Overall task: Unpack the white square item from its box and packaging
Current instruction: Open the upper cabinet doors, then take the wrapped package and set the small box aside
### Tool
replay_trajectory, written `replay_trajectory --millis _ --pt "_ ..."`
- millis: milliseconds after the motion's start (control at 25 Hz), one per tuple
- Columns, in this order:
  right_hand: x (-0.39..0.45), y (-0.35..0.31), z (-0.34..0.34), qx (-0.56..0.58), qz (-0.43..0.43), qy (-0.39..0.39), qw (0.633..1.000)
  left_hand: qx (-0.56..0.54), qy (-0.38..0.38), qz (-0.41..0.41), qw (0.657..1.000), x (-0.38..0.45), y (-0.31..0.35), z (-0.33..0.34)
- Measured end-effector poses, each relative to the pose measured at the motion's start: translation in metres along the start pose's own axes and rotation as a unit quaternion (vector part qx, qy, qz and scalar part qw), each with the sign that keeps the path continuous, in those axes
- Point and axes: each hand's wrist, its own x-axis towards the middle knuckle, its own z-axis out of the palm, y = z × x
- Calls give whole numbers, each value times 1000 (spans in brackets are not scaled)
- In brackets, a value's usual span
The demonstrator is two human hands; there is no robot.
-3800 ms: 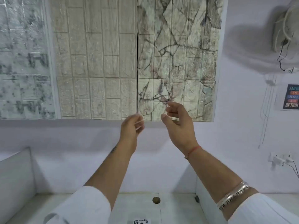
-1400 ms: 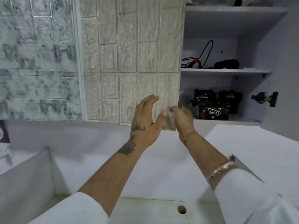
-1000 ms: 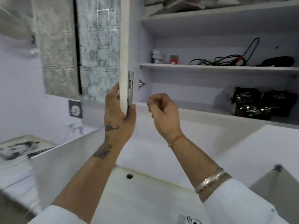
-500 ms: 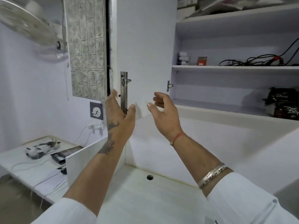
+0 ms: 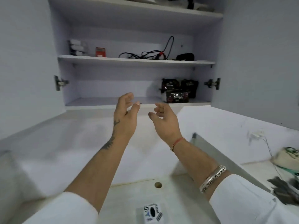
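Both hands (image 5: 142, 117) empty, above box (image 5: 152, 213).

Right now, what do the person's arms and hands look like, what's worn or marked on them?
Both arms wear white sleeves pushed up the forearm. The left hand is bare, with dark tattoos on its back and down the forearm. The right hand has a thin red thread at the wrist and an engraved silver bangle further down the forearm.

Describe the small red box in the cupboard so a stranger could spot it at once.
Look in the open wall cupboard, on its middle shelf, toward the left. The small red box stands upright between stacked white boxes and tangled black cables; nothing else there is red and boxy.
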Motion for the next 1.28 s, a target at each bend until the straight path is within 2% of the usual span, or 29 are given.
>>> replay_trajectory --millis 120,280,360,480,520,560,640,760,840,920,1000,1120,1240,1280 --pt "62 45 -42 -76 39 12 996 -43 -23 -61 997 25 -21 74" --pt "183 94 -94 -197 51 103 974 -71 -9 -110 991 65 -54 149" --pt "239 112 -109 -258 64 62 962 -85 10 -119 989 82 -69 174" --pt "284 132 -112 -320 37 -102 941 -91 33 -139 986 95 -87 191" --pt "290 137 -112 -327 15 -133 935 -91 40 -148 984 98 -91 194" --pt "293 141 -112 -325 -6 -130 937 -89 43 -164 982 100 -93 196" --pt "282 143 -111 -285 -26 -66 956 -89 30 -221 971 100 -90 200" --pt "233 133 -97 -162 -75 70 981 -140 -40 -315 938 91 -80 201" --pt "185 123 -79 -99 -136 131 977 -231 -55 -312 920 80 -70 200" --pt "129 109 -57 -65 -195 139 969 -361 -3 -273 892 70 -60 189" --pt "83 100 -44 -64 -249 117 959 -420 58 -245 872 62 -58 169" --pt "45 81 -52 -49 -287 81 953 -388 37 -214 896 43 -67 115" --pt "37 45 -67 -17 -263 148 953 -379 -4 -234 895 13 -81 56" --pt "37 30 -68 -16 -245 147 958 -379 -2 -248 892 4 -84 41"
